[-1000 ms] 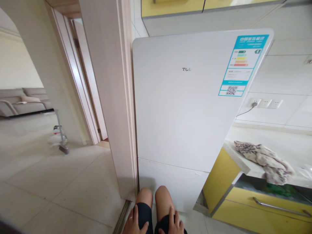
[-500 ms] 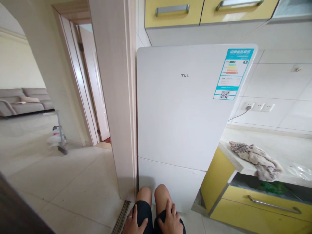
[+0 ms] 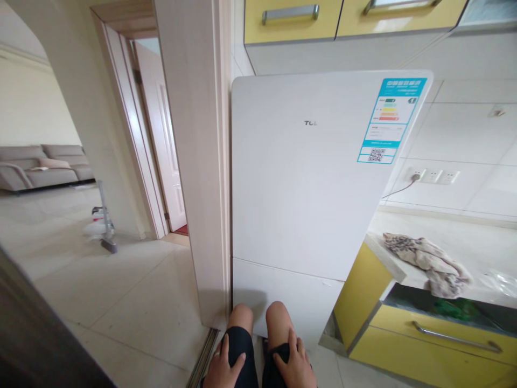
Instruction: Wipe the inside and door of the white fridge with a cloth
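A white fridge (image 3: 302, 178) with a blue energy label (image 3: 390, 118) stands right in front of me, both doors closed. My two bare knees (image 3: 258, 323) nearly touch its lower door. My left hand (image 3: 224, 366) lies flat on my left thigh over the black shorts, fingers spread. My right hand (image 3: 293, 364) lies on my right thigh just below the knee, fingers apart. Neither hand holds anything.
A pale door frame (image 3: 194, 161) stands left of the fridge, with a tiled floor (image 3: 100, 291), a mop (image 3: 105, 226) and a grey sofa (image 3: 44, 170) beyond. Right: a white counter (image 3: 444, 237) with a crumpled cloth (image 3: 428, 261), a yellow drawer (image 3: 436, 345), wall sockets (image 3: 432, 175). Yellow cupboards (image 3: 291, 19) hang above.
My view has tilted up and shifted slightly, bringing the upper cupboards into sight. My right hand has slid a little up my thigh toward the knee. A dark edge has entered at bottom left.
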`<state>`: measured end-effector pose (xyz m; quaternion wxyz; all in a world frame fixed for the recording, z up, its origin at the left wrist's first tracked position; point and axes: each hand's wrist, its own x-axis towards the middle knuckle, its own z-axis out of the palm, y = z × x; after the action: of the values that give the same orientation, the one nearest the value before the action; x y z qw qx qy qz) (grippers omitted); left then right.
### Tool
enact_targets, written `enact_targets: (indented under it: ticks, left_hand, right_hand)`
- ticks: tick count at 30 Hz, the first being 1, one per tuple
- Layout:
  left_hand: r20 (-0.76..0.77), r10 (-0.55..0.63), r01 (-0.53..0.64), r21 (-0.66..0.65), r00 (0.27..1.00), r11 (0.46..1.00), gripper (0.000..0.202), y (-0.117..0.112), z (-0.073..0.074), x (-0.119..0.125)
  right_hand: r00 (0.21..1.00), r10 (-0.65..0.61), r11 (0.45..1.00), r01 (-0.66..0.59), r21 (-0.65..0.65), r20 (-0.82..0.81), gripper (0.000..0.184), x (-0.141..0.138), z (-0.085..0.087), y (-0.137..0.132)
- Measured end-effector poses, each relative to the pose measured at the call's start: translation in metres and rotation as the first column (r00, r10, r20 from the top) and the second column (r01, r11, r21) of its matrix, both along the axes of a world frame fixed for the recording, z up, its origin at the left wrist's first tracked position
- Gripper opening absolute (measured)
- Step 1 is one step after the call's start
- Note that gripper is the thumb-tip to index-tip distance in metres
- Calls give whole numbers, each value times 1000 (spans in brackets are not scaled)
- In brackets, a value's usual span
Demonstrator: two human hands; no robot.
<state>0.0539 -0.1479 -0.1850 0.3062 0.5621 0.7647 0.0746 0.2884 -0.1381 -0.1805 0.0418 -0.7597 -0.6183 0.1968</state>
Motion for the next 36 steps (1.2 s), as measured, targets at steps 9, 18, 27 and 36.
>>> enact_targets:
  ticks: [9, 18, 27, 36]
  left_hand:
    - [41, 20, -20, 10, 999, 1000, 92, -5, 5, -1]
    - [83, 33, -37, 50, 996, 998, 94, -8, 6, -3]
    - [129, 16, -22, 48, 991, 999, 93, -10, -4, -10]
    - [667, 144, -300, 123, 731, 946, 109, 26, 3, -31]
  right_hand:
    - [999, -9, 1000, 10, 20, -48, 83, 1, -10, 1]
    - [999, -12, 1000, 13, 18, -52, 80, -1, -1, -2]
    - [996, -7, 1000, 8, 6, -86, 79, 0, 4, -3]
    - [989, -13, 1000, 14, 6, -146, 77, 15, -13, -2]
